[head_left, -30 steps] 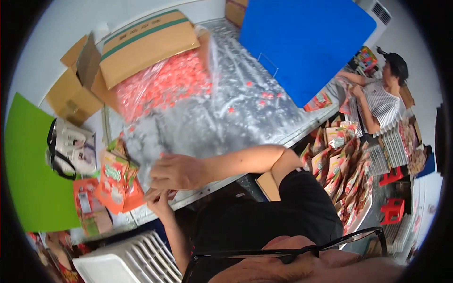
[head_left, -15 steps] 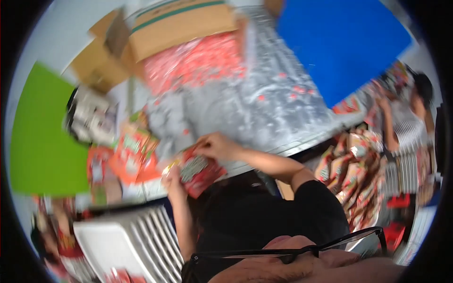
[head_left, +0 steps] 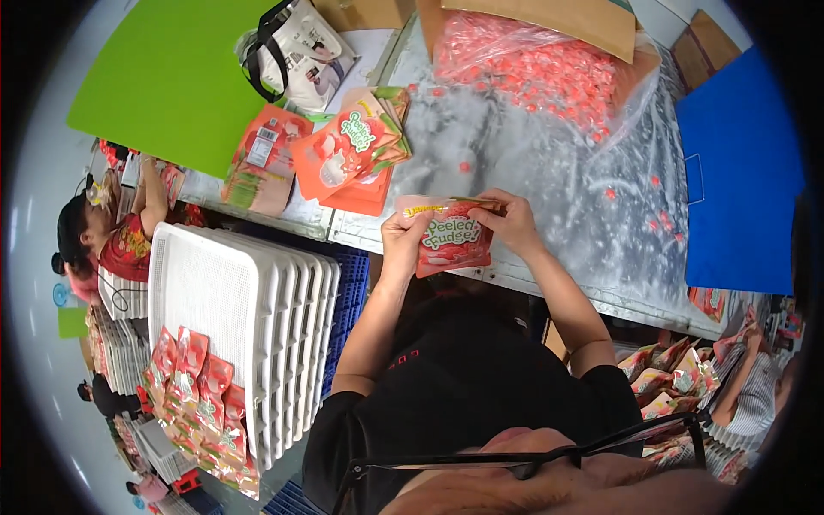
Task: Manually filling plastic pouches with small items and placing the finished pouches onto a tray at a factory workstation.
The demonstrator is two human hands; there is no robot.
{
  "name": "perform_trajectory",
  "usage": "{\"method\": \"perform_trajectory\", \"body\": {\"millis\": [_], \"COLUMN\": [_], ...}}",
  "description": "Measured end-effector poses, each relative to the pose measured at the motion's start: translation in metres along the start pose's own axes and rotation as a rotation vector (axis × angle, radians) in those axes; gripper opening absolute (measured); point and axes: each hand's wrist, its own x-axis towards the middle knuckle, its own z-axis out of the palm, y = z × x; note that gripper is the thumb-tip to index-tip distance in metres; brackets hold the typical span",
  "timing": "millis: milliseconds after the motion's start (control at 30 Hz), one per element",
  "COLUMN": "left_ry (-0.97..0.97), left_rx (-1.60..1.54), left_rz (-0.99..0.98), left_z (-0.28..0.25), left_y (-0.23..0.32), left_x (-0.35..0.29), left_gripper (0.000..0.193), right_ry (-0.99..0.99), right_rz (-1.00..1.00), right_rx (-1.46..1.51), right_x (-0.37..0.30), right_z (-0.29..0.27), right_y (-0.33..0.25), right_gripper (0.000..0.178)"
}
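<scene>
Between my two hands is a red candy pouch (head_left: 453, 246), upright with its printed front toward me, just over the table's front edge. My left hand (head_left: 403, 242) pinches its upper left side, the thumb lying on the front. At the upper right corner, my right hand (head_left: 510, 221) has its fingers closed on the pouch's top edge. Whether anything is inside the pouch is not visible. Left of my hands lies a fanned stack of similar flat pouches (head_left: 343, 163). Beyond my right hand, red wrapped candies (head_left: 532, 73) fill a plastic-lined cardboard box tipped toward me.
Loose candies (head_left: 659, 225) dot the metal tabletop (head_left: 566, 202). Green (head_left: 172, 94) and blue (head_left: 738, 172) panels flank it. A tote bag (head_left: 300, 60) stands behind the pouches. Stacked white trays (head_left: 215, 275), filled pouches (head_left: 193, 395) on top, rise at my left. Co-workers (head_left: 120, 240) are at both sides.
The view has swung left, so the table contents sit farther right. The pouch, tilted before, now stands straighter, with my hands at both upper sides.
</scene>
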Motion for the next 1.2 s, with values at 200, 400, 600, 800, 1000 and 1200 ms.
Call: {"method": "perform_trajectory", "body": {"millis": [200, 400, 600, 800, 1000, 1200], "left_ry": [-0.072, 0.015, 0.056, 0.255, 0.285, 0.301], "left_rx": [0.023, 0.035, 0.007, -0.037, -0.154, -0.08], "left_rz": [-0.134, -0.114, -0.289, -0.291, -0.42, -0.334], "left_z": [0.001, 0.003, -0.027, -0.052, -0.05, -0.053], "left_y": [0.004, 0.006, -0.016, -0.055, -0.049, -0.047], "left_x": [0.002, 0.001, 0.012, 0.018, 0.018, 0.019], "left_gripper": [0.019, 0.016, 0.03, 0.033, 0.033, 0.023], "right_ry": [-0.064, -0.105, -0.023, 0.188, -0.152, -0.202], "right_rz": [0.011, -0.025, 0.092, -0.573, -0.46, -0.452], "right_rx": [-0.068, 0.059, 0.094, -1.13, -1.279, -1.266], "right_x": [0.01, 0.013, 0.025, -0.019, -0.034, -0.026], "right_z": [-0.001, 0.014, 0.011, 0.061, 0.069, 0.073], "right_y": [0.016, 0.026, 0.056, 0.054, 0.077, 0.073], "right_gripper": [0.014, 0.012, 0.018, 0.058, 0.068, 0.072]}}
